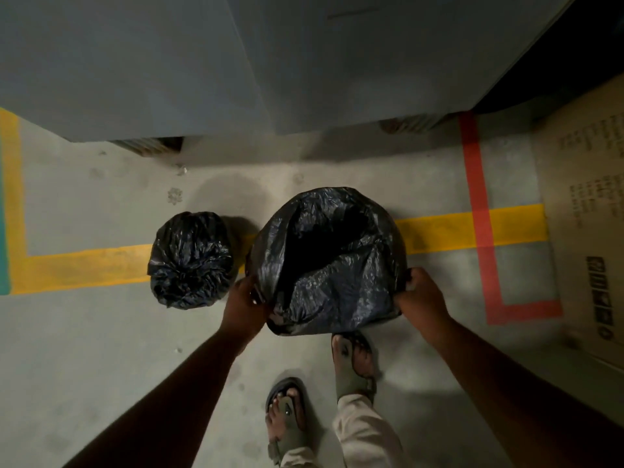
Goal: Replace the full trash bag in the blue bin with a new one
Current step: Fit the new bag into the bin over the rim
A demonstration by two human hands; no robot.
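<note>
Head view | we are gripping the new black liner (332, 261) at its near rim, left hand (244, 304) and right hand (420, 295) pinching film on opposite sides to stretch it over the hidden bin | tied full bag (190, 260) is sitting left on the floor (101, 349), out of the way.

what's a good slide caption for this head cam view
Both hands, left and right, stretch a new black bag over the bin; tied full bag sits beside it.
</note>
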